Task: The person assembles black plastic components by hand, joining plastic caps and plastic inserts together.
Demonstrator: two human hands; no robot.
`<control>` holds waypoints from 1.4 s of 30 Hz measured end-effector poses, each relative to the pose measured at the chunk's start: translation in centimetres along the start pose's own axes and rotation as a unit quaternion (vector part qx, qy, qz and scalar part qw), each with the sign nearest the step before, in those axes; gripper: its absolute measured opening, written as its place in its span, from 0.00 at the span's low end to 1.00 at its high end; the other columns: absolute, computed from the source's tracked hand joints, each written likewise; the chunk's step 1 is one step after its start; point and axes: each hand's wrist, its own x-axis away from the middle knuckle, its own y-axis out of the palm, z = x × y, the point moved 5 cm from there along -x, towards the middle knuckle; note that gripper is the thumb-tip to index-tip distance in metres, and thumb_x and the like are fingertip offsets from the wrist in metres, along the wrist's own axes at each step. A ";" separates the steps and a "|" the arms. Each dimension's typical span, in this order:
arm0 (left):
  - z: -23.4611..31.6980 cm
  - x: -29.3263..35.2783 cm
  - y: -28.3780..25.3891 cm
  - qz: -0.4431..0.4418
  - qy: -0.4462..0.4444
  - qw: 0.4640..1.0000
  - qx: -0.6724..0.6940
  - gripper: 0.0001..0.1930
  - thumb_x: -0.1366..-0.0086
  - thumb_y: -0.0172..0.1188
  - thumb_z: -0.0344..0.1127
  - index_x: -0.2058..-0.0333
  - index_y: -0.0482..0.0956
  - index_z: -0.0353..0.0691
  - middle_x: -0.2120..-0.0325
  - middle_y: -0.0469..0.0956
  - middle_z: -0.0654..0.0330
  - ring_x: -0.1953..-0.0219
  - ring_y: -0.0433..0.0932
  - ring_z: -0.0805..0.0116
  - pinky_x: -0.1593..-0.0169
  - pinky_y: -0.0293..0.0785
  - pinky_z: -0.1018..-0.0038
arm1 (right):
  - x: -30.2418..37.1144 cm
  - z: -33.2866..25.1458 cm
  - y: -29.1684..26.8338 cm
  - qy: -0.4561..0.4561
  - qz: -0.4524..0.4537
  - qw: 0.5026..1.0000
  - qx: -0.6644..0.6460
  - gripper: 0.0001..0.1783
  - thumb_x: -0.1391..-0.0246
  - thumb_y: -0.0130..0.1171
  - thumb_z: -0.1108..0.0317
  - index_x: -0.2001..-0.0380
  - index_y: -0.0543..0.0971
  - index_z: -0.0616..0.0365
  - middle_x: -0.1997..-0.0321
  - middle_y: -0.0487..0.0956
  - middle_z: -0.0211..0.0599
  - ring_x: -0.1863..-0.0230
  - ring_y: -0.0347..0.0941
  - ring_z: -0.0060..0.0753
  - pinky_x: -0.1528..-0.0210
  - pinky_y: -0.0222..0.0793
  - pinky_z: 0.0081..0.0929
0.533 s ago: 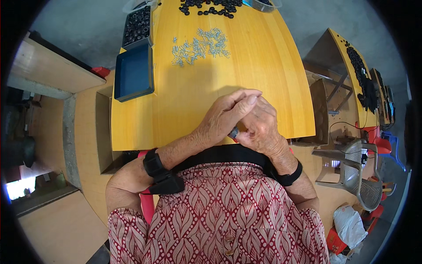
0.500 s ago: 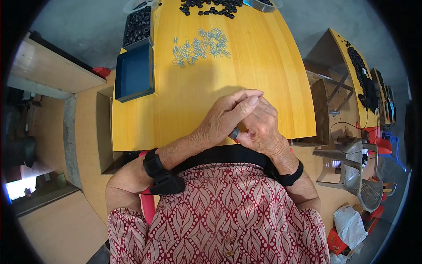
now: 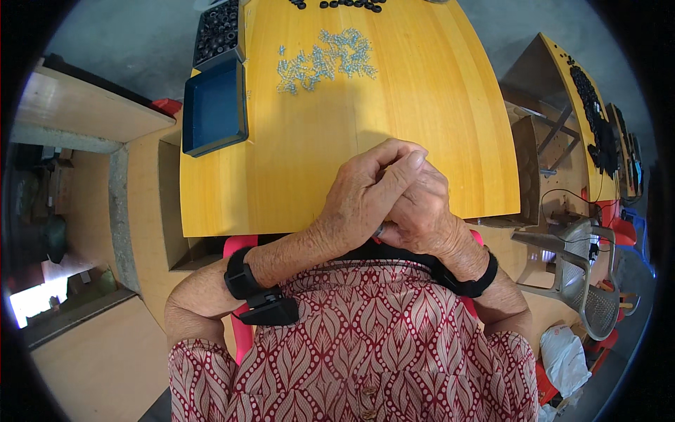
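Both hands are clasped together above the near edge of the yellow wooden table [image 3: 295, 204]. My left hand [image 3: 358, 193] lies over my right hand [image 3: 425, 211] with its thumb across the top, fingers closed round it. The right hand is curled, its fingers mostly hidden under the left. A small dark bit of something [image 3: 382, 229] shows between the two palms; what it is cannot be made out. Farther up the table lies a loose scatter of small silvery metal pieces [image 3: 327, 63], untouched by either hand.
A dark blue tray [image 3: 244, 116] stands at the table's left edge, beside a box of black round parts [image 3: 216, 35]. More black rings [image 3: 348, 4] lie at the far edge. To the right are a grey plastic chair [image 3: 573, 274] and another table [image 3: 562, 77] with black parts.
The view has shifted slightly, so the table and its contents sit a little higher in the picture. My hands stay clasped, and less of the small dark thing shows between them.
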 end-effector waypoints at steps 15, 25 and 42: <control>1.1 1.8 -4.1 -0.001 -0.070 0.992 0.101 0.13 0.32 0.56 0.32 0.51 0.76 0.36 0.59 0.78 0.61 0.55 0.77 0.74 0.47 0.71 0.78 | -1.2 0.1 -2.7 -0.047 0.053 0.987 0.145 0.13 0.65 0.65 0.62 0.82 0.72 0.56 0.81 0.63 0.33 0.77 0.64 0.37 0.74 0.58 0.33; 2.7 2.8 -8.0 0.100 -0.003 0.992 0.078 0.12 0.36 0.58 0.23 0.54 0.77 0.34 0.62 0.79 0.62 0.58 0.77 0.76 0.52 0.75 0.78 | -6.3 0.2 -2.4 -0.097 -0.044 0.985 0.135 0.18 0.61 0.64 0.63 0.67 0.77 0.62 0.75 0.70 0.37 0.69 0.68 0.40 0.67 0.63 0.34; 1.0 18.0 -31.5 0.543 -0.045 0.823 -0.159 0.14 0.35 0.60 0.32 0.52 0.78 0.35 0.57 0.80 0.58 0.55 0.79 0.70 0.47 0.74 0.75 | -6.9 6.1 -8.8 -0.007 -0.099 0.967 0.235 0.17 0.67 0.65 0.75 0.67 0.76 0.60 0.73 0.72 0.38 0.68 0.69 0.40 0.65 0.66 0.34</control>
